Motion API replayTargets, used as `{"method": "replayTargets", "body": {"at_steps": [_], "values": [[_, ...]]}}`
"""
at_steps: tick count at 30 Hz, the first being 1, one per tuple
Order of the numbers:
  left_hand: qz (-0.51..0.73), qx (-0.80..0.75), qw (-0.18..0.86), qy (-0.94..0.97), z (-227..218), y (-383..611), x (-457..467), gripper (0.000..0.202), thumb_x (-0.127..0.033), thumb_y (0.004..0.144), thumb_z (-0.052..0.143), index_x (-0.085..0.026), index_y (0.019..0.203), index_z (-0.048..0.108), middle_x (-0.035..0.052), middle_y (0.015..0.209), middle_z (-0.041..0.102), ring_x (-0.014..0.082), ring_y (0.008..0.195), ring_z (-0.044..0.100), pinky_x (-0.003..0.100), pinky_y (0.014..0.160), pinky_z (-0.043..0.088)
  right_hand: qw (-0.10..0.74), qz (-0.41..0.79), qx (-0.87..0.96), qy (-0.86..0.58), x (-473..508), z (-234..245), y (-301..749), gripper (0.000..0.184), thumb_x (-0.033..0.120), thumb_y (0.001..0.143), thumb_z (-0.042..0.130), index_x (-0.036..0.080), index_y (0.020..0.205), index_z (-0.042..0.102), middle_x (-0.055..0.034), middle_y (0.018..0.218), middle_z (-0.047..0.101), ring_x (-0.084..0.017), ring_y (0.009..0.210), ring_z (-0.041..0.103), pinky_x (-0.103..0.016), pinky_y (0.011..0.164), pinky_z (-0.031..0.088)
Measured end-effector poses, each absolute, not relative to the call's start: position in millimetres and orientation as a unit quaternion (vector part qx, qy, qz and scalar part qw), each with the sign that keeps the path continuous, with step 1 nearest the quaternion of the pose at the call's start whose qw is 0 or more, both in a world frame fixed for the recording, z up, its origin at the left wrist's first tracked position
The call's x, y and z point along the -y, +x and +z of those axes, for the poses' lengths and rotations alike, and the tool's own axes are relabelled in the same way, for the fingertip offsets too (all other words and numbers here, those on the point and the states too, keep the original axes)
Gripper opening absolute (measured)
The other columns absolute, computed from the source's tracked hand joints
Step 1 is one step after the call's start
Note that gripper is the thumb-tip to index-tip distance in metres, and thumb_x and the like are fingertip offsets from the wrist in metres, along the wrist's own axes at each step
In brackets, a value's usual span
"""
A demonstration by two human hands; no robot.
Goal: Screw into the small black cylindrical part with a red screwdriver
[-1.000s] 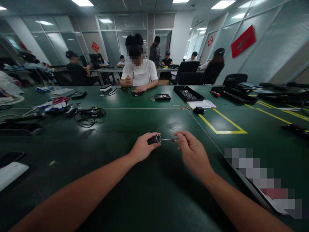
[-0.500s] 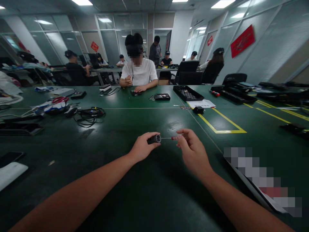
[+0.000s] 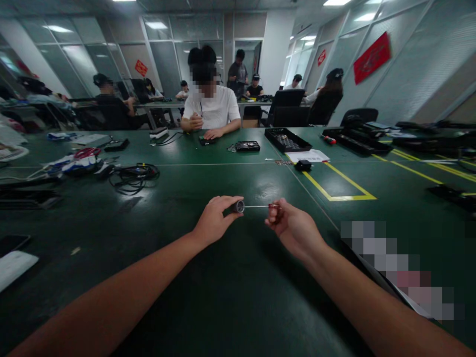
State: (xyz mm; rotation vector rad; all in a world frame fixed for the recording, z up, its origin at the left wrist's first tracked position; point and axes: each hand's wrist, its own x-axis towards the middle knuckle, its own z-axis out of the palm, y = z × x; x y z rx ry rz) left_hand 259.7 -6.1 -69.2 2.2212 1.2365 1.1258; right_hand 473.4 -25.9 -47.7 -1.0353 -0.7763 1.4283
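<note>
Between the thumb and fingers of my left hand is a short dark cylinder with a pale ring-shaped end facing me. My right hand is closed around the reddish handle of a screwdriver. The thin metal shaft points left, and its tip meets the right side of the cylinder's end; whether it sits in a screw I cannot tell. Both hands are held above the green table. Most of the handle is hidden by my right fingers.
Coiled black cables lie to the left. A black parts tray, a small black block and yellow tape are beyond my right hand. A co-worker in a white shirt sits opposite. A pixelated sheet lies at right.
The view has shifted slightly. My right fingers have turned and curled further around the screwdriver handle, and more shaft shows between the hands. My left hand still holds the cylinder.
</note>
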Motion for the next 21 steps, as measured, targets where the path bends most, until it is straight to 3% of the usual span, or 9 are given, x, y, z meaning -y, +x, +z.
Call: {"method": "replayTargets", "body": {"at_steps": [6, 14, 21], "values": [[0.377, -0.457, 0.188, 0.783, -72.5, 255.2, 2.5, 0.04, -0.021, 0.089, 0.074, -0.026, 0.127, 0.068, 0.0059, 0.122, 0.073, 0.0252, 0.116, 0.066, 0.047, 0.103, 0.048, 0.643, 0.524, 0.355, -0.432, 24.2, -49.3, 474.1, 0.026, 0.046, 0.083, 0.074, 0.022, 0.088, 0.064, 0.0014, 0.075, 0.065, -0.014, 0.065, 0.059, -0.03, 0.064, 0.054], [0.368, -0.455, 0.163, 0.794, -72.3, 255.4, 4.3, 0.039, -0.024, 0.089, 0.075, -0.026, 0.128, 0.068, 0.0062, 0.121, 0.073, 0.0255, 0.114, 0.066, 0.047, 0.102, 0.047, 0.594, 0.395, 0.521, -0.469, 31.3, -51.5, 470.9, 0.026, 0.048, 0.097, 0.055, 0.023, 0.097, 0.061, -0.0016, 0.084, 0.066, -0.018, 0.073, 0.063, -0.037, 0.072, 0.053], [0.358, -0.459, 0.158, 0.798, -71.5, 254.7, 5.1, 0.04, -0.026, 0.088, 0.076, -0.027, 0.127, 0.068, 0.0059, 0.121, 0.074, 0.0258, 0.114, 0.065, 0.051, 0.107, 0.042, 0.586, 0.375, 0.549, -0.462, 34.7, -49.1, 468.5, 0.025, 0.047, 0.098, 0.052, 0.023, 0.098, 0.059, -0.0016, 0.083, 0.066, -0.018, 0.074, 0.063, -0.037, 0.072, 0.053]]}}
